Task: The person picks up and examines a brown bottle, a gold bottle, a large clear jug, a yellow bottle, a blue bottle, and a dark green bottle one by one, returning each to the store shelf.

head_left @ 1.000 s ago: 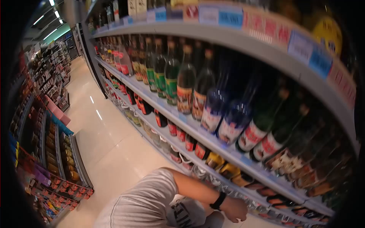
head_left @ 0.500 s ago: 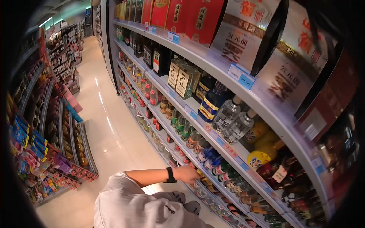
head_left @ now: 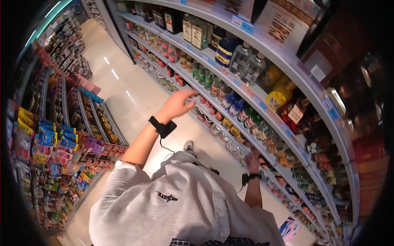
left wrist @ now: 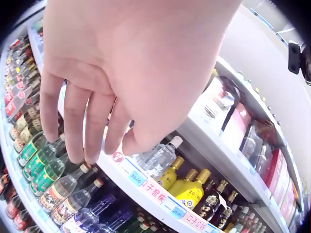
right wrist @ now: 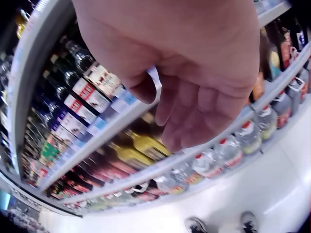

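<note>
My left hand [head_left: 178, 104] is raised over the aisle beside the lower shelves, its fingers loosely bent and holding nothing. In the left wrist view its fingers hang down in front of green-labelled bottles [left wrist: 43, 165] and clear bottles with orange labels [left wrist: 60, 191]. My right hand [head_left: 253, 160] is low at the right, close to the bottom shelves. Seen from the right wrist, its fingers curl loosely with nothing in them. Behind them are yellow bottles [right wrist: 146, 145] and, lower down, clear jugs with red caps [right wrist: 228, 150].
Long curved shelves [head_left: 213, 65] of bottles run along the right. Boxed bottles [head_left: 283, 24] stand on an upper shelf. Across the aisle is a rack with hanging snack bags [head_left: 47, 135]. The pale tiled floor [head_left: 117, 94] lies between, with one of my shoes [head_left: 188, 145] on it.
The head view has pulled back from the bottles and tilted down. My left hand has come away from the lower shelf, up and to the left. My right arm has come into view.
</note>
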Action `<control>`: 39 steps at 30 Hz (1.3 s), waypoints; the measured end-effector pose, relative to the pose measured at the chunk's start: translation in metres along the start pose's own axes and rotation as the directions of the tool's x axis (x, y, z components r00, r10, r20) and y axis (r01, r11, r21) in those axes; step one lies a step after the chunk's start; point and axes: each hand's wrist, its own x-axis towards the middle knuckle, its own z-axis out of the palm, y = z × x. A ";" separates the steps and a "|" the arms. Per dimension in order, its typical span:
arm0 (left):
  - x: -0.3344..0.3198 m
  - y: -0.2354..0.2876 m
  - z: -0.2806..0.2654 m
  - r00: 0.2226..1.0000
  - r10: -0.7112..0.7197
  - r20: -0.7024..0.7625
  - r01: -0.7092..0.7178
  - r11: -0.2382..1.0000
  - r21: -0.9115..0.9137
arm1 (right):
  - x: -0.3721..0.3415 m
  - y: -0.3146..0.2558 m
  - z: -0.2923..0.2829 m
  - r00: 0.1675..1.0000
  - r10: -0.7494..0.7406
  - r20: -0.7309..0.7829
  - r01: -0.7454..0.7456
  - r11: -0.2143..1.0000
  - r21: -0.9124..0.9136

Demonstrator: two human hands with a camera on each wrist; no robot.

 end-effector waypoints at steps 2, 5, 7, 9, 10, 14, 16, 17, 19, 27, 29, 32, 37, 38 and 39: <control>0.028 0.011 -0.009 0.990 0.120 -0.071 -0.119 0.993 0.010 | -0.036 -0.058 0.062 0.992 -0.105 0.069 0.108 0.993 -0.037; 0.073 0.015 -0.029 0.973 0.215 -0.087 -0.209 0.975 0.069 | -0.067 -0.121 0.133 0.940 -0.215 0.265 0.242 0.967 -0.074; 0.096 0.014 -0.034 0.969 0.237 -0.065 -0.236 0.971 0.026 | -0.077 -0.146 0.164 0.908 -0.281 0.309 0.319 0.945 -0.079; 0.111 0.011 -0.038 0.951 0.309 -0.005 -0.309 0.951 0.014 | -0.090 -0.164 0.190 0.903 -0.350 0.249 0.373 0.926 -0.051; 0.117 0.008 -0.037 0.928 0.372 0.002 -0.372 0.928 0.004 | -0.094 -0.173 0.202 0.890 -0.395 0.226 0.415 0.909 -0.047; 0.139 0.022 -0.035 0.807 0.566 0.170 -0.545 0.824 -0.158 | -0.104 -0.182 0.240 0.879 -0.475 0.040 0.475 0.880 0.012; 0.152 0.031 -0.022 0.707 0.682 0.185 -0.661 0.731 -0.167 | -0.104 -0.179 0.259 0.864 -0.497 -0.073 0.502 0.863 0.062; 0.157 0.037 -0.017 0.649 0.737 0.189 -0.717 0.675 -0.173 | -0.104 -0.179 0.267 0.854 -0.507 -0.116 0.517 0.851 0.088; 0.173 0.054 0.000 0.585 0.792 0.178 -0.785 0.607 -0.124 | -0.111 -0.188 0.282 0.845 -0.496 -0.200 0.521 0.847 0.103; 0.234 0.138 0.054 0.669 0.628 0.397 -0.742 0.587 0.323 | -0.101 -0.225 0.276 0.640 -0.709 -0.296 0.744 0.669 0.008; 0.249 0.142 0.072 0.700 0.584 0.412 -0.712 0.616 0.336 | -0.088 -0.242 0.271 0.537 -0.782 -0.317 0.811 0.582 -0.060; 0.277 0.122 0.111 0.585 0.799 0.140 -0.756 0.475 0.451 | -0.070 -0.263 0.273 0.391 -0.858 -0.334 0.805 0.495 -0.327; 0.297 0.137 0.122 0.611 0.747 0.262 -0.761 0.464 0.453 | -0.053 -0.286 0.279 0.223 -0.936 -0.273 0.705 0.348 -0.617; 0.304 0.137 0.128 0.609 0.741 0.282 -0.754 0.431 0.496 | -0.054 -0.289 0.281 0.286 -0.930 -0.231 0.696 0.368 -0.617; 0.312 0.133 0.132 0.606 0.743 0.284 -0.760 0.435 0.483 | -0.049 -0.289 0.281 0.327 -0.931 -0.164 0.658 0.349 -0.667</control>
